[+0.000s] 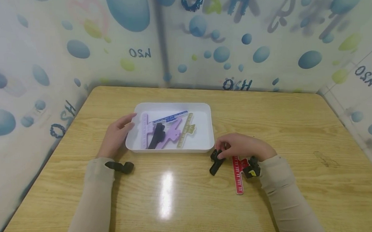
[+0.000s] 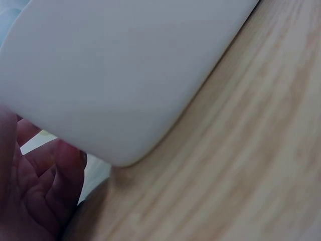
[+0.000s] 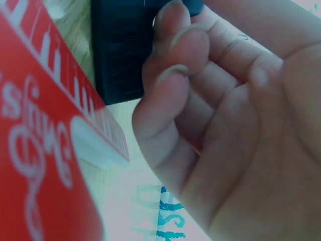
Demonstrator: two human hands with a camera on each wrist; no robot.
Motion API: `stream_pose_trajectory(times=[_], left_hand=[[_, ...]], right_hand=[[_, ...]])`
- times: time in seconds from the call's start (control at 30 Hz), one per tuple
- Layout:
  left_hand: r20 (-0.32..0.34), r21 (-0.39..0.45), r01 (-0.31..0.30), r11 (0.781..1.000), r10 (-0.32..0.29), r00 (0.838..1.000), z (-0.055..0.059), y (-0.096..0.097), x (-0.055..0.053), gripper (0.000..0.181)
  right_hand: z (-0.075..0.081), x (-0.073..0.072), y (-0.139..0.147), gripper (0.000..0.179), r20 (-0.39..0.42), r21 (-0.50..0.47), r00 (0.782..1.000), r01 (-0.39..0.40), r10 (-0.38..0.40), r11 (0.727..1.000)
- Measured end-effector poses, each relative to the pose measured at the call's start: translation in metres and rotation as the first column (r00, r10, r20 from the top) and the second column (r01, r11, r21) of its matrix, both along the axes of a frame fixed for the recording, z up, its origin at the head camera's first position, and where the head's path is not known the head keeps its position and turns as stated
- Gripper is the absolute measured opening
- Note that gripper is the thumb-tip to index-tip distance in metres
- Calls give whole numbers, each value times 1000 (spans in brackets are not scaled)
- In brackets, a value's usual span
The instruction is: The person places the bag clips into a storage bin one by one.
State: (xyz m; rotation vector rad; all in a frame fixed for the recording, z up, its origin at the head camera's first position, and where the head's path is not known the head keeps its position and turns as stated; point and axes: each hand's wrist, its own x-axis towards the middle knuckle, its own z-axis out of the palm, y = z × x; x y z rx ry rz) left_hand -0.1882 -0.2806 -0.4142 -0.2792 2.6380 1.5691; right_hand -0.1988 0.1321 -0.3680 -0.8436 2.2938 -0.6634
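Note:
My left hand (image 1: 114, 134) rests at the left side of a white tray (image 1: 199, 149), its fingertips right at the rim. In the left wrist view the outer wall of the tray (image 2: 125, 80) fills much of the picture, beside loosely bent fingers (image 2: 70, 165). My right hand (image 1: 239, 146), near the tray's front right corner, pinches a black clip (image 1: 216, 166) over the table. Close beside it, partly under the wrist, lies a red clip (image 1: 237, 179) with a piano-key pattern and white lettering. The right wrist view shows the black clip (image 3: 118, 55) at the fingertips.
Inside the tray lie a blue clip (image 1: 173, 116), a gold clip (image 1: 185, 129), another black clip (image 1: 156, 137) and two purple clips, one along the left wall (image 1: 145, 134) and one slanted (image 1: 173, 134). The wooden table (image 1: 140, 206) meets a patterned wall (image 1: 177, 37) behind.

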Motion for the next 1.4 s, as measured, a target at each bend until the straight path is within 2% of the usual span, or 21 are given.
stream_pose_trajectory(times=[0.43,0.67,0.83,1.03,1.17,1.3,1.4], left_hand=[[10,-18,-3,1000,3,1000,0,0,0,41],[12,-3,1,1000,0,1000,0,1,0,41],[13,1,0,1000,0,1000,0,0,0,41],[12,4,-5,1000,5,1000,0,0,0,42],[17,10,-6,1000,6,1000,1,0,0,43],[20,3,-2,1000,2,1000,1,1,0,43],[17,-5,-1,1000,1,1000,0,0,-1,42]], right_hand=[[0,0,0,13,17,-43,1000,0,0,999],[0,0,1,15,28,-87,999,31,-29,996],[0,0,1,21,65,-150,995,85,-76,985],[3,-1,-2,20,94,-251,987,147,-127,957],[14,4,-8,13,82,-293,974,225,-210,929],[15,1,-9,15,104,-350,949,316,-298,882],[2,-5,-8,24,138,-395,922,387,-363,833]])
